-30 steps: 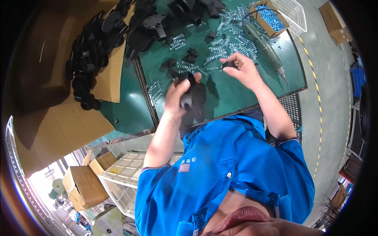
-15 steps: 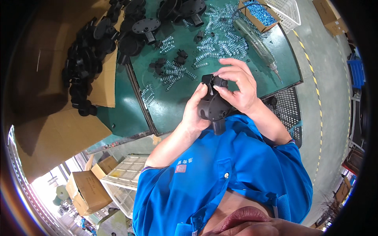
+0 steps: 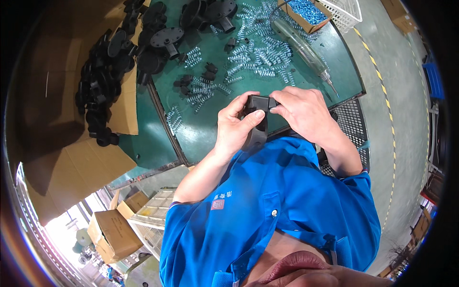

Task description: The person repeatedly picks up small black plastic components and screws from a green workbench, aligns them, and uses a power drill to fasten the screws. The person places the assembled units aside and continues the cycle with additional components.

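My left hand (image 3: pixel 235 124) is wrapped round a black plastic fitting (image 3: pixel 258 103), its thumb across the front and its fingers behind. The fitting's square end points up and its lower part hangs by my shirt. At its right side my right hand (image 3: pixel 306 114) pinches a small black plastic piece (image 3: pixel 273 103) between thumb and fingertips, touching the fitting. Most of that piece is covered by my fingers. Beyond my hands lie silvery coil springs (image 3: pixel 260 57) in a loose heap and several small black blocks (image 3: pixel 209 71).
An electric screwdriver (image 3: pixel 303 50) with a see-through body lies at the right of the green table (image 3: pixel 201 138). Behind it stands a carton of bluish screws (image 3: pixel 311 16). Black round-flanged fittings (image 3: pixel 166 38) lie at the back left and in a large cardboard box (image 3: pixel 62 160).
My left hand has turned the fitting, so its round flange no longer faces up. My right hand has rolled over, its back now upward, and pinches at the fitting's right side.
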`<state>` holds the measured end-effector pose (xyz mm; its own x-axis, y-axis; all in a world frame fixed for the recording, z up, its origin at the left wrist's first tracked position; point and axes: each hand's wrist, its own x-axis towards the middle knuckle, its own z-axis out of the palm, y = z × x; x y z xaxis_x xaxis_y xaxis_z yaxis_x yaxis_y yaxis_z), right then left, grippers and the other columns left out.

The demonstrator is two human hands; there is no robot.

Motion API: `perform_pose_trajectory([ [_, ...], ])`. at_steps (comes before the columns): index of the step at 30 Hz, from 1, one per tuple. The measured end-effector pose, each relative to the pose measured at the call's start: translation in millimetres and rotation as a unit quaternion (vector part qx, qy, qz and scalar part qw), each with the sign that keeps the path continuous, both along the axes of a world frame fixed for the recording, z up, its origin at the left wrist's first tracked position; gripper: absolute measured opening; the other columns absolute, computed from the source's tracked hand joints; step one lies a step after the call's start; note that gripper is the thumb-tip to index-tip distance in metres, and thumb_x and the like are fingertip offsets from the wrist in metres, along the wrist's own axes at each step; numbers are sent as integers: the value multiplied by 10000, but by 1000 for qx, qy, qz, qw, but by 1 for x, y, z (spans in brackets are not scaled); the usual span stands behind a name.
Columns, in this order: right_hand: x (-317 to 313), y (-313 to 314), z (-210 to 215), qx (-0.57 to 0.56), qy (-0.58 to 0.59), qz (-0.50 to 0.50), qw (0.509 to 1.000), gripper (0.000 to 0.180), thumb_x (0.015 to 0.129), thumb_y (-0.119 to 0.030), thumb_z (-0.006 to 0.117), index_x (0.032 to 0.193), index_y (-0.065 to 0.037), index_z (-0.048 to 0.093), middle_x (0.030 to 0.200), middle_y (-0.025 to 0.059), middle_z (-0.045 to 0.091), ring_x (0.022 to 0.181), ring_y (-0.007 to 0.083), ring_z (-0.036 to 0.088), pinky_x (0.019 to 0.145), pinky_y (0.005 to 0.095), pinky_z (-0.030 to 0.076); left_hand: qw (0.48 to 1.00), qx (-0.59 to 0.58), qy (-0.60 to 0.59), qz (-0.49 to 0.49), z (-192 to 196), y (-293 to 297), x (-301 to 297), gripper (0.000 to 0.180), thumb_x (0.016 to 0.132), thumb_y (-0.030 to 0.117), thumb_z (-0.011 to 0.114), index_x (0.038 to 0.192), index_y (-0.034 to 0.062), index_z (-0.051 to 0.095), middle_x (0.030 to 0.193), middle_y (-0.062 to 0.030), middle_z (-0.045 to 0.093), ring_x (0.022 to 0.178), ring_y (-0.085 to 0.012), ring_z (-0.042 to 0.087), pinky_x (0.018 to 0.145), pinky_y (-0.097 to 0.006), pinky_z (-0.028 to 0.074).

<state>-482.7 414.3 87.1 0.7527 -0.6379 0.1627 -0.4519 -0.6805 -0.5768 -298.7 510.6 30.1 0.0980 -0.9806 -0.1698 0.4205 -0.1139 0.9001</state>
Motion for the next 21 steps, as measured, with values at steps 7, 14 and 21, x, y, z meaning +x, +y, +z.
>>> perform_pose_trajectory([
  [7,23,5,-34,-34,-271,-57,960,238,751,-185,795,910,-47,684,749,69,637,625,266,637,549,365,499,995,3,99,-26,9,-10,6,379,904,141,720,1233,-10,608,1060,-22,657,952,-87,592,842,-252,490],
  [14,15,-3,-91,-34,-201,-15,979,308,711,-281,827,826,-47,663,711,73,625,590,244,613,535,341,468,924,-47,-348,-149,4,-31,39,351,850,103,738,1169,-17,654,999,-30,679,889,-88,612,801,-254,500],
  [21,20,-2,-95,-99,-213,-29,972,274,640,-223,824,752,-79,619,679,50,588,585,235,583,565,345,448,959,-10,-244,-147,-3,-35,38,400,758,167,795,1121,38,690,889,-66,674,901,-210,631,815,-344,499],
])
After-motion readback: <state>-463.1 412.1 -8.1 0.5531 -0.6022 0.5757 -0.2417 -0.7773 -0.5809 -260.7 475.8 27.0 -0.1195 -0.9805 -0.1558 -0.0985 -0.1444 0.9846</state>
